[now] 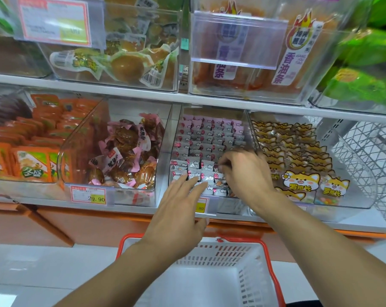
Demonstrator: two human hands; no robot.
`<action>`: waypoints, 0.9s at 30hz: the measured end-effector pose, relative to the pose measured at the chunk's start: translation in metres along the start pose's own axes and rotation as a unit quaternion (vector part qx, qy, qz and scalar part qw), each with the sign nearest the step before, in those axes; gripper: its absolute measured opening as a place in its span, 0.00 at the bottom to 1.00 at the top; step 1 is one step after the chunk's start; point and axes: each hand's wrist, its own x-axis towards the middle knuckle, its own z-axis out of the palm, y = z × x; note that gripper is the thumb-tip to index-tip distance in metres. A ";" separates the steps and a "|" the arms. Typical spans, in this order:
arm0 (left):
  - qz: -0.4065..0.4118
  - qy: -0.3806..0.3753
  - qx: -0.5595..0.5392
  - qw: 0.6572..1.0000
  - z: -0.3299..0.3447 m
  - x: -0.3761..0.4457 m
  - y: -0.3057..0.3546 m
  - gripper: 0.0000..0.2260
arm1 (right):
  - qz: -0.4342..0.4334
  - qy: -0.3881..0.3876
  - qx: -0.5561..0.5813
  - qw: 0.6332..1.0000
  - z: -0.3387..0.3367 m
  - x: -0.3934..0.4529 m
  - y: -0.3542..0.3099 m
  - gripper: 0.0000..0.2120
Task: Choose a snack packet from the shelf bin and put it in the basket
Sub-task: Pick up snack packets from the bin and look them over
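A clear shelf bin (175,129) on the lower shelf holds rows of small pink-and-grey snack packets (206,138). My right hand (245,173) reaches into its front right part, fingers curled down among the packets; motion blur hides whether it pinches one. My left hand (178,209) hovers at the bin's front edge, fingers straight and spread, tips over the front row. Below stands a white basket (249,278) with an orange rim and handle, nothing visible inside it.
Left of the packet bin sits a bin of brown pink-wrapped snacks (125,151), then orange packets (32,142). To the right are cartoon-cat packets (298,156) and a white wire rack (369,151). An upper shelf (143,94) with more bins overhangs.
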 end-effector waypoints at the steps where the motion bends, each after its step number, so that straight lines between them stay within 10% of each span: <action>1: 0.002 -0.001 -0.001 1.000 0.000 0.000 -0.001 0.37 | 0.010 0.014 0.048 0.999 -0.001 -0.001 0.000 0.03; 15: -0.032 0.157 -0.168 0.973 -0.027 0.001 0.006 0.18 | 0.130 0.214 0.492 0.834 -0.048 -0.028 0.002 0.07; 21: -0.163 0.145 -0.443 0.869 -0.035 0.004 0.005 0.06 | 0.287 0.067 0.693 0.658 -0.044 -0.045 -0.011 0.04; 27: -0.226 0.115 -0.579 0.775 -0.035 0.008 0.005 0.13 | 0.357 0.016 0.739 0.571 -0.038 -0.054 -0.013 0.03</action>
